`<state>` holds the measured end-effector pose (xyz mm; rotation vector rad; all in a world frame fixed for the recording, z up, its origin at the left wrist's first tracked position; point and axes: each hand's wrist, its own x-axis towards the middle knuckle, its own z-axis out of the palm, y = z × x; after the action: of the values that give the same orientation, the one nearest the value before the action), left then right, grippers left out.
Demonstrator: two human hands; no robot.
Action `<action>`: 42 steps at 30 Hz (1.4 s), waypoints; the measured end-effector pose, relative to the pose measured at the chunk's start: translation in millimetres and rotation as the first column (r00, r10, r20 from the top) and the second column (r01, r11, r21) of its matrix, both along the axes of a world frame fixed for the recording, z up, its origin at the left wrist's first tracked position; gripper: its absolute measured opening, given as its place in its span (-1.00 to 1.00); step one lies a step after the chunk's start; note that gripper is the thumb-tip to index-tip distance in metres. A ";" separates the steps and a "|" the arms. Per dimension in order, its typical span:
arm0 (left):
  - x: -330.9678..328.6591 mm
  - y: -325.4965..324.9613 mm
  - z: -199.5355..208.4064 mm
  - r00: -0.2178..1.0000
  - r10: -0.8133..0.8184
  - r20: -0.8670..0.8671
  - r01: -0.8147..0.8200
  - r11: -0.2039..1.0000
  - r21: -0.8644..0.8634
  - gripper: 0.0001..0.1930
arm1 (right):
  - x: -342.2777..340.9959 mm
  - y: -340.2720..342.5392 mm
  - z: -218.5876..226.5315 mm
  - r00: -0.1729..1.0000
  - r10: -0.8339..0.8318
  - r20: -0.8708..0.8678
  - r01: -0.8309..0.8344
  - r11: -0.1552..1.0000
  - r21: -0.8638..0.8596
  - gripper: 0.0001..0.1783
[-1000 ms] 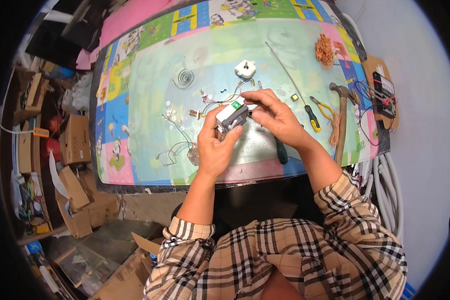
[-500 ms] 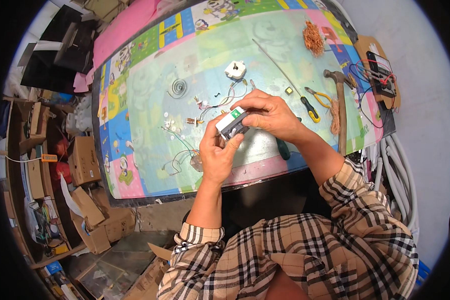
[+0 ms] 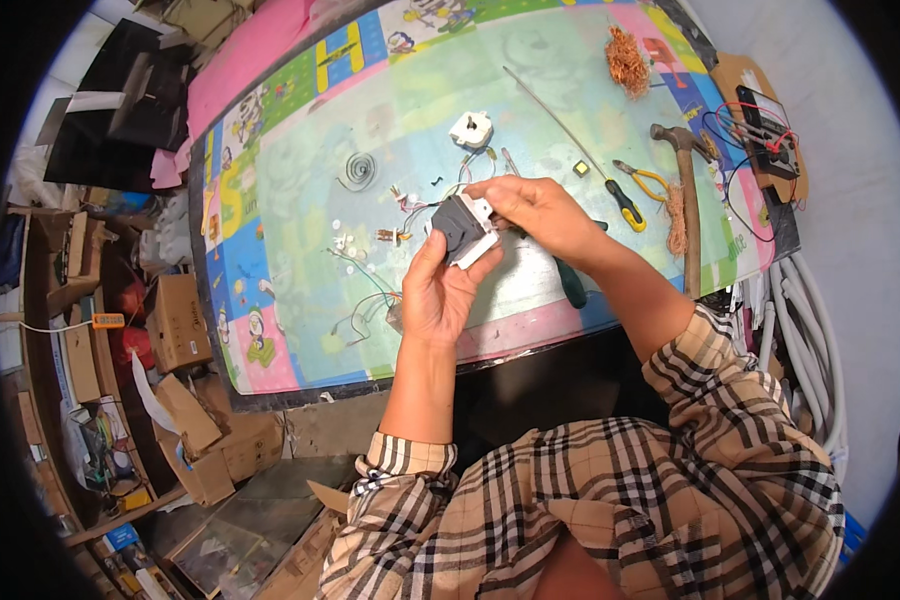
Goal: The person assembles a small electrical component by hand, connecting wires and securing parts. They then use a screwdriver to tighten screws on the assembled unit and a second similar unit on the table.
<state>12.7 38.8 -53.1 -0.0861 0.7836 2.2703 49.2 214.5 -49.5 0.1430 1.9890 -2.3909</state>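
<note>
Both of my hands hold a small dark grey and white box-shaped plastic part (image 3: 455,222) above the middle of the table. My left hand (image 3: 434,305) grips it from below, thumb along its left side and fingers under the white edge. From the right, my right hand (image 3: 548,215) pinches its white upper corner between thumb and fingers. Beyond it lies a white motor-like part (image 3: 471,129) with thin wires. To the left are a spiral spring (image 3: 357,172), small white pieces (image 3: 347,243) and loose wires (image 3: 372,310). A dark green handle (image 3: 570,285) lies near my right wrist.
On the table's right side are a long screwdriver (image 3: 625,206), yellow-handled pliers (image 3: 650,184), a hammer (image 3: 686,180) and a copper wire bundle (image 3: 627,63). A multimeter (image 3: 770,140) with leads sits at the right edge. Shelves with cardboard boxes (image 3: 178,320) stand left; grey pipes (image 3: 805,340) lie right.
The box-shaped part has been turned over: its dark grey face now shows instead of the white and green one. My right hand has shifted its hold to the upper corner.
</note>
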 end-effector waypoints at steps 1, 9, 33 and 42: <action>-0.7 0.4 0.9 1.000 -0.003 0.023 0.003 1.000 0.019 -0.58 | 0.5 2.2 0.5 1.000 0.011 0.001 -0.011 1.000 0.002 -0.60; -2.5 2.7 3.3 0.993 0.056 0.101 -0.059 0.998 0.024 -0.57 | 3.2 -3.4 -6.4 0.994 -0.005 -0.106 0.013 0.997 0.070 -0.56; 1.8 24.3 -10.2 0.962 0.116 0.246 -0.078 0.984 -0.161 -0.66 | -3.5 -10.1 -31.1 0.957 -0.148 0.249 0.150 0.989 0.010 -0.54; -4.5 11.7 -15.2 0.951 -0.043 0.306 0.128 0.956 -0.263 -0.64 | -2.7 0.9 -17.4 0.940 -0.073 0.335 0.057 0.997 0.058 -0.63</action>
<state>8.2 50.5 -68.3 -0.5047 0.9200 1.9874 46.5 215.4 -66.9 0.5856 1.9055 -2.1718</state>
